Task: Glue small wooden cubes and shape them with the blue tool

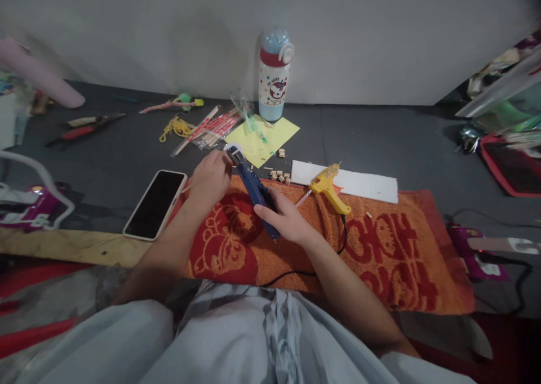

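My right hand grips the handle of a dark blue pliers-like tool lying slanted over an orange and red towel. My left hand is closed at the tool's head, fingers curled beside a small white ring; what they pinch is hidden. A yellow glue gun lies on the towel just right of my right hand, its black cord trailing toward me.
A phone lies left of the towel. A yellow paper sheet, small wooden bits, a white strip, packets of sticks and a water bottle lie beyond. Red pliers sit far left.
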Motion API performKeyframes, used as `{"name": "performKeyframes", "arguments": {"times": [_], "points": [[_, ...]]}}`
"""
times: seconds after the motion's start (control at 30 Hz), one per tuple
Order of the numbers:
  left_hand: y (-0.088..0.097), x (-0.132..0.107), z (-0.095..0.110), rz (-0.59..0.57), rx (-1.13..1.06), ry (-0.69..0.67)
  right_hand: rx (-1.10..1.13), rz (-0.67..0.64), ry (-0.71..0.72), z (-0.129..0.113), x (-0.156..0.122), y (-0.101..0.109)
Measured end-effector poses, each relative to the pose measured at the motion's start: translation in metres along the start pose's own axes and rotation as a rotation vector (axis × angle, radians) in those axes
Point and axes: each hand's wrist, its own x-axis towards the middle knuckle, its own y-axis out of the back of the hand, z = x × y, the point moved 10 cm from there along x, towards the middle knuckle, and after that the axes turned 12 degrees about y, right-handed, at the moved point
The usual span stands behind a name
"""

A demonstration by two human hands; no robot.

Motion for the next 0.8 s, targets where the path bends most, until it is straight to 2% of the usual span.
{"name": "performKeyframes", "arguments": {"times": [0.13, 0.43, 0.8], "points": [[0.0015, -0.0016, 0.0054, 0.016, 0.041, -0.043, 0.004, 0.002, 0.028, 0.0017, -0.0003, -0.0008], [0.0022, -0.0029, 0.0085, -0.028, 0.049, -0.007, 0.048, -0.015, 0.012, 0.0008, 0.0003, -0.0033], [0.0019, -0.0034, 0.0091, -0.026, 0.065, -0.024, 0.033, -0.027, 0.013, 0.0026, 0.0010, -0.0044]]}}
